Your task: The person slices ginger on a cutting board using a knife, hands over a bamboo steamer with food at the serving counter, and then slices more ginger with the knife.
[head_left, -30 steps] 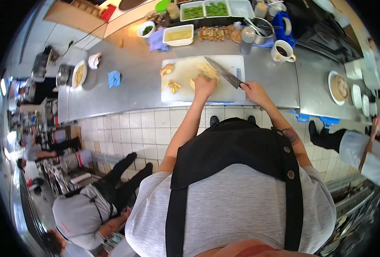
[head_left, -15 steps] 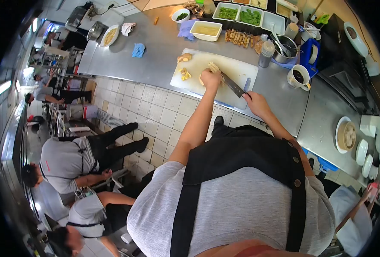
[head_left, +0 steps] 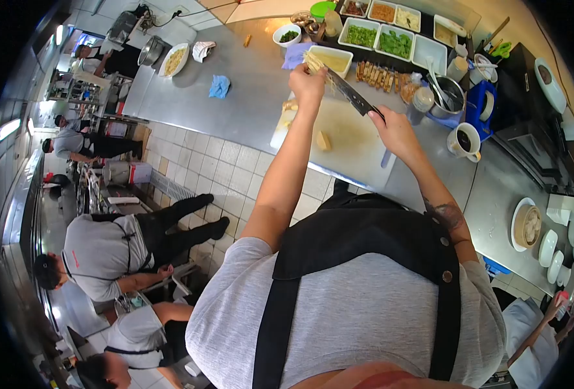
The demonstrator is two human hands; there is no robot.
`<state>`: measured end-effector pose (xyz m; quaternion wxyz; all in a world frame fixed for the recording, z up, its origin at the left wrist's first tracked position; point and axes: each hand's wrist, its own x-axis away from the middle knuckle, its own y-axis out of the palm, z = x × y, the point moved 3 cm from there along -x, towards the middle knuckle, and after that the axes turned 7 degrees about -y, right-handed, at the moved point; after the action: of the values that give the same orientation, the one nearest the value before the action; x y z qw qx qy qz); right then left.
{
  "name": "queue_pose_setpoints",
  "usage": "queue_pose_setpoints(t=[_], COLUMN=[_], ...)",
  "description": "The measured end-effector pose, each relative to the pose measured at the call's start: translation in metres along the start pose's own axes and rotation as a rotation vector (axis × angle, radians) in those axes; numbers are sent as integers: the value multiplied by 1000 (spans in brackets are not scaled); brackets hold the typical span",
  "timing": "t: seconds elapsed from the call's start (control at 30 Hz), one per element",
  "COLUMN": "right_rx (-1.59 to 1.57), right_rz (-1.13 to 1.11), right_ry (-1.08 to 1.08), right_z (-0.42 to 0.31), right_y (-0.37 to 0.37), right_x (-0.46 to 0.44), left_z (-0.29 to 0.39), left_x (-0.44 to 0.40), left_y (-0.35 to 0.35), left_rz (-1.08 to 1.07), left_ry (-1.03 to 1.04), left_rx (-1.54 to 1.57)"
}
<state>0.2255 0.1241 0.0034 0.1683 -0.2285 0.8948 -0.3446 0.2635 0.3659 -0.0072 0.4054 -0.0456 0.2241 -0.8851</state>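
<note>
Pale yellow cut strips (head_left: pixel 314 61) are held between my left hand (head_left: pixel 307 84) and the blade of a dark knife (head_left: pixel 352 94). Its handle is gripped by my right hand (head_left: pixel 394 129). The strips are raised over the near edge of a white rectangular tub (head_left: pixel 333 59) with pale yellow contents. Below my hands lies a white cutting board (head_left: pixel 358 146), with one pale yellow piece (head_left: pixel 324 141) on its middle. More yellowish pieces (head_left: pixel 289 105) sit at the board's left, partly hidden by my left wrist.
Trays of greens (head_left: pixel 395 43), a row of skewered pieces (head_left: pixel 378 76), a metal pot (head_left: pixel 452 97) and a cup of dark liquid (head_left: pixel 463 141) stand beyond and right. A blue cloth (head_left: pixel 219 86) lies left. Co-workers (head_left: pixel 99 253) stand left and at lower right.
My hands and the knife have moved up and away from the board toward the tub, carrying the strips. The piece left on the board is now uncovered.
</note>
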Motion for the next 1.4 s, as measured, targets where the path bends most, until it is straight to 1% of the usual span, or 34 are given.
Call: queue_pose_setpoints(t=[0.13, 0.23, 0.27, 0.37, 0.47, 0.57, 0.67, 0.77, 0.87, 0.97, 1.0, 1.1, 1.2, 1.3, 1.4], right_rx=[81, 213, 266, 434, 500, 495, 417, 317, 122, 82, 28, -152, -344, -496, -582], right_rz=[47, 47, 38, -6, -29, -9, 13, 51, 68, 38, 34, 25, 14, -10, -17], right_ry=[7, 56, 81, 151, 244, 311, 362, 372, 420, 467, 497, 581, 646, 672, 664], right_z=[7, 3, 2, 3, 1, -9, -11, 10, 18, 27, 24, 17, 20, 23, 25], right_y=[5, -1, -2, 0, 1, -4, -5, 7, 18, 27, 26, 24, 29, 36, 40], right_x=[-56, -89, -95, -114, -122, -118, -109, -92, -80, -73, -71, -70, -68, -69, -72], left_z=[5, -48, -52, -58, -46, -56, -65, -36, -55, -73, -68, -48, -32, -24, -21], left_x=[-53, -105, -108, -107, -106, -130, -165, -163, -163, -160, -158, -153, -144, -129, -115], left_y=[27, 82, 87, 101, 92, 91, 93, 81, 110, 134, 131, 116, 99, 88, 80], left_rz=[-8, -89, -152, -351, -476, -560, -691, -670, -827, -966, -988, -887, -662, -534, -478], left_ry=[37, -90, -197, -603, -849, -828, -90, 353, 513, 678, 690, 483, 467, 675, 739], left_rx=[60, 198, 152, 483, 623, 445, -91, -342, -486, -742, -753, -696, -366, -104, -31])
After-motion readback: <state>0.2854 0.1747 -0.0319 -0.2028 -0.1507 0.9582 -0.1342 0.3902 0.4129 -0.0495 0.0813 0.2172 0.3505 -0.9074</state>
